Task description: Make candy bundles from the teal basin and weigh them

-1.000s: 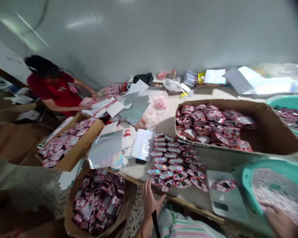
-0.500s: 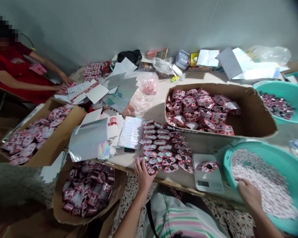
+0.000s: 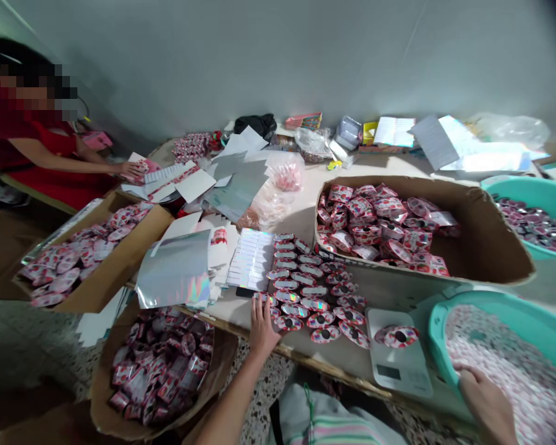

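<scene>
Head view: the left hand (image 3: 262, 324) lay flat, fingers outstretched, at the bench (image 3: 306, 217) edge, touching the nearest rowed packets (image 3: 312, 290), which ran ahead and rightward. The right hand (image 3: 486, 402) rested palm-down on sweets (image 3: 514, 364) in the teal basin (image 3: 438, 321); its grip could not be told.
</scene>
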Motion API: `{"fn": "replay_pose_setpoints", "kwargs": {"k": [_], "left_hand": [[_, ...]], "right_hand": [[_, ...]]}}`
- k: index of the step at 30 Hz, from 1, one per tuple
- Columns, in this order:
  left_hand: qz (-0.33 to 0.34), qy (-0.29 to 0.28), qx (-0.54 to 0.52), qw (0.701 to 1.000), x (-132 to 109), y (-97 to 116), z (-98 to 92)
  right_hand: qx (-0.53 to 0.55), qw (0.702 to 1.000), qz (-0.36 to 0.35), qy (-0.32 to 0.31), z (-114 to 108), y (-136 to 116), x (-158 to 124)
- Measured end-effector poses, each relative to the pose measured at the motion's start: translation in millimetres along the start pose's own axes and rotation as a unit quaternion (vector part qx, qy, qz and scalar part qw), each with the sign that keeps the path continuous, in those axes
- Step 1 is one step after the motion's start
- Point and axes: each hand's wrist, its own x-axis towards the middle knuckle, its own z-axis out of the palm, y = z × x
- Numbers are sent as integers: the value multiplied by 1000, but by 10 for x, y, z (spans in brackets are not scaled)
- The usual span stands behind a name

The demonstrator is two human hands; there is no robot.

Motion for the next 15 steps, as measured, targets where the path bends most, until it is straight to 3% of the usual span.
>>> {"fn": "replay_pose_setpoints", "kwargs": {"k": [9,15], "left_hand": [[20,-26,30,999,-83,283,-48],[21,-29,62,997,79,372,78]], "right_hand": [[38,999,-14,26,-36,-33,-35],[16,1000,7,24,76,187,140]]}}
